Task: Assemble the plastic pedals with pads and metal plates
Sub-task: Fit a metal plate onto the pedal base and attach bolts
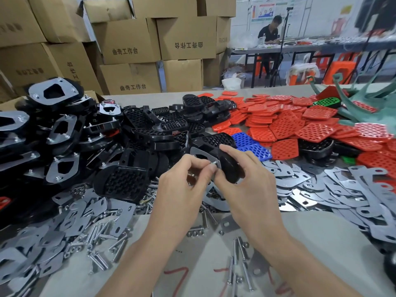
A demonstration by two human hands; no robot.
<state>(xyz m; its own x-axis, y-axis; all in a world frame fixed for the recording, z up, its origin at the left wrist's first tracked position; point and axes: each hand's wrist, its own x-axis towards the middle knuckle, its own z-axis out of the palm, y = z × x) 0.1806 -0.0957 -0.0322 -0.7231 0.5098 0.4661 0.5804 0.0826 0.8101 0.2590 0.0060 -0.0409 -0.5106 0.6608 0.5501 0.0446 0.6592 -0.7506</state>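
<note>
Fingers (200,166) of the left hand (180,185) are pinching a small silver fastener (212,162) at the metal plate (196,151) on the black pedal (230,168), which the right hand (248,176) is gripping above mid-table, with red pads (285,123) lying at two o'clock of it

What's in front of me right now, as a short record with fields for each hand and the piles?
Left hand: pinches a small fastener at the metal plate
Right hand: grips a black pedal, plate against it
Left of hands: black pedals, some with plates fitted
Right, far: red pads
Right, near: loose plates
Near left: bolts
</note>
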